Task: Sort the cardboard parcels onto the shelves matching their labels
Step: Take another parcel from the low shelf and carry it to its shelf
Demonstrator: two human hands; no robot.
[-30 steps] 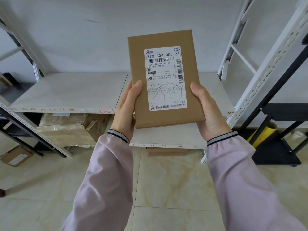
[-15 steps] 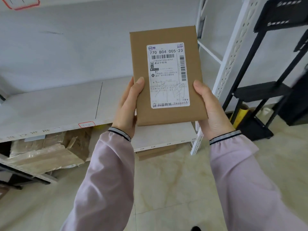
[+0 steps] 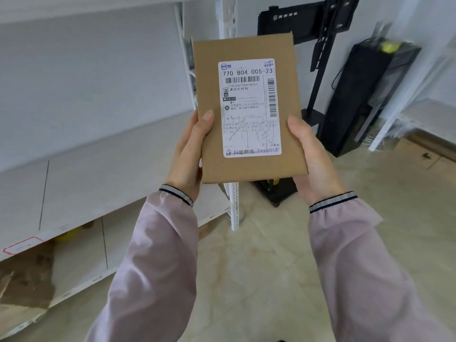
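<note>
Gripping a flat, rectangular, matte brown cardboard parcel (image 3: 248, 109) upright at chest height, left hand (image 3: 188, 156) and right hand (image 3: 312, 159) pinched its side edges; white printed label (image 3: 249, 107) faced camera; smooth pale shelves (image 3: 103, 154) left

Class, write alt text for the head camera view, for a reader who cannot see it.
Two hands, the left hand and the right hand, hold a flat cardboard parcel upright by its lower side edges, its white shipping label reading "770 B04 005-23" facing the camera. Pale shelves stand to the left, a black stand behind.
</note>
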